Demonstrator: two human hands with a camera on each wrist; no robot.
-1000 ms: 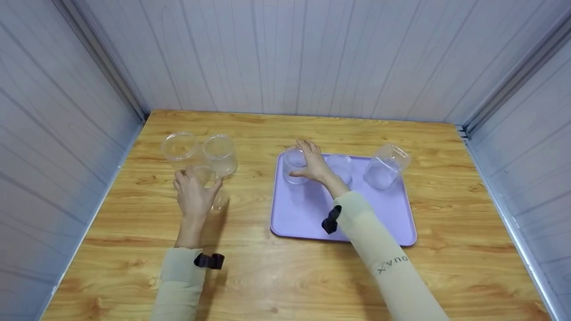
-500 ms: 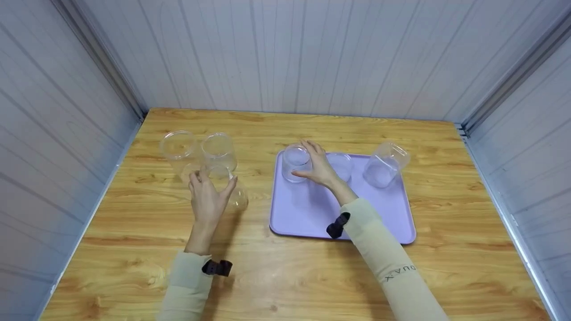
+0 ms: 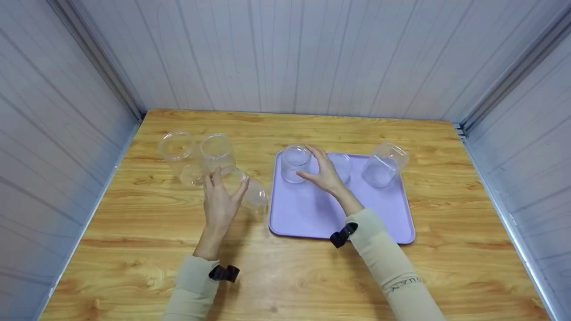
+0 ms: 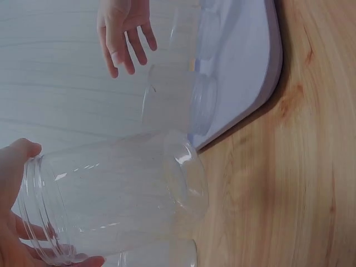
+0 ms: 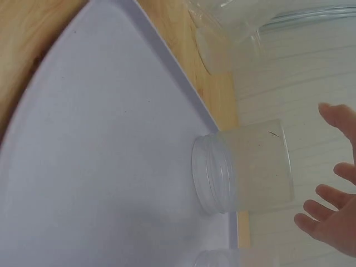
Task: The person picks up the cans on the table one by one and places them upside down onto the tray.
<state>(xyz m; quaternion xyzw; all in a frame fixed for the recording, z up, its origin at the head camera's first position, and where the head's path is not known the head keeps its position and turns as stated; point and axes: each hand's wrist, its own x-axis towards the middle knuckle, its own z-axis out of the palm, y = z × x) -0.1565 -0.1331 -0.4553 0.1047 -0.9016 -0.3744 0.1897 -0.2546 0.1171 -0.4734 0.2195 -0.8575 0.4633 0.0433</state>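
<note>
My left hand (image 3: 221,200) grips a clear plastic jar (image 3: 255,192) round its threaded neck, thumb on one side and fingers on the other. The jar is tilted over the table, its base pointing toward the purple tray (image 3: 303,216); the left wrist view shows the jar's body (image 4: 117,189) whole. Over the tray, my right hand (image 3: 324,176) has its fingers spread and holds nothing. Beside those fingers a second clear jar (image 5: 258,167) stands upside down on the tray, threaded mouth downward, with a gap to the hand in the right wrist view.
Two more clear jars stand at the table's back left, one (image 3: 176,147) at the far left and one (image 3: 217,154) closer to the middle. Another jar (image 3: 342,166) stands on the tray behind my right wrist, and one (image 3: 384,166) at its right back corner.
My left hand has carried its jar rightward from the left-hand jars toward the tray, tilting its base more to the right. My right hand has drawn slightly back from the tray's left jar.
</note>
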